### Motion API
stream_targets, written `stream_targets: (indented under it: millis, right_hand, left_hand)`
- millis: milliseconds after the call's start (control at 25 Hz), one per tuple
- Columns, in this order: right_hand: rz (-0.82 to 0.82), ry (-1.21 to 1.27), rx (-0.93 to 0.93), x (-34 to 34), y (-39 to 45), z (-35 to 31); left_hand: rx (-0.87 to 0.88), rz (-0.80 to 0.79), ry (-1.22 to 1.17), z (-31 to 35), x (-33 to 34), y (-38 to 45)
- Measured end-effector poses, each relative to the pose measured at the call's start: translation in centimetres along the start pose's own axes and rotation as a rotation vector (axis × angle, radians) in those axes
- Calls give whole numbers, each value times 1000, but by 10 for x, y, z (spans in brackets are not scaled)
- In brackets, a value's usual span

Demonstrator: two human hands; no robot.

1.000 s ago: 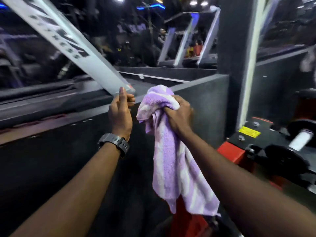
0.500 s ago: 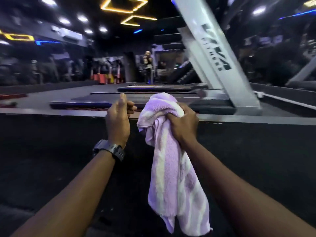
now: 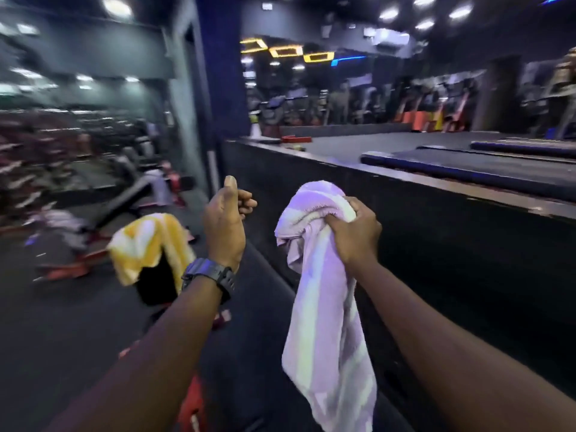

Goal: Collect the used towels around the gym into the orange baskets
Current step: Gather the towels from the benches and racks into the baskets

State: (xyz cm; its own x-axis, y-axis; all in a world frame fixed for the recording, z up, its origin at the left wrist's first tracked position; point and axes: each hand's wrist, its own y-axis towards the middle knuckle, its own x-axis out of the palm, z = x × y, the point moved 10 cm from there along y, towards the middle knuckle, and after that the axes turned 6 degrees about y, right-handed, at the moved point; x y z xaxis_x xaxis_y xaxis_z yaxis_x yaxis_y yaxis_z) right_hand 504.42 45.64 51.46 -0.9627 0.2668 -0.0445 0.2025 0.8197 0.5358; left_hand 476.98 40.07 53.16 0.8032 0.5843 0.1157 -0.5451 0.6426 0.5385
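The right hand (image 3: 355, 232) grips a hanging purple towel (image 3: 324, 322). The left hand (image 3: 226, 219) is curled, thumb up, empty. A yellow towel (image 3: 140, 241) sits left.

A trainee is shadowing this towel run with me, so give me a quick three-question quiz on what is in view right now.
1. Multiple choice: what does the right hand grip? A) a water bottle B) the purple towel C) nothing
2. True or false: the left hand holds a towel.
3. Fill in: the yellow towel hangs on the ___ side of the left hand.

Key: 1 B; 2 false, its curled fingers hold nothing; 3 left.
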Motion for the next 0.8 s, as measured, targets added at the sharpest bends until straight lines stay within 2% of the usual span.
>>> stream_targets:
  millis: [160,280,440,800]
  right_hand:
    - [-198,59,-14,112,-9,5]
    - [-279,96,1,162,-5,18]
    - [-321,129,35,200,12,37]
    - [-362,143,95,242,70,85]
  left_hand:
    - [-29,193,127,-14,-120,19]
    - [-98,278,182,-26,-163,22]
    - [-118,351,241,-41,-171,30]
    - [-140,431,277,-92,-138,70]
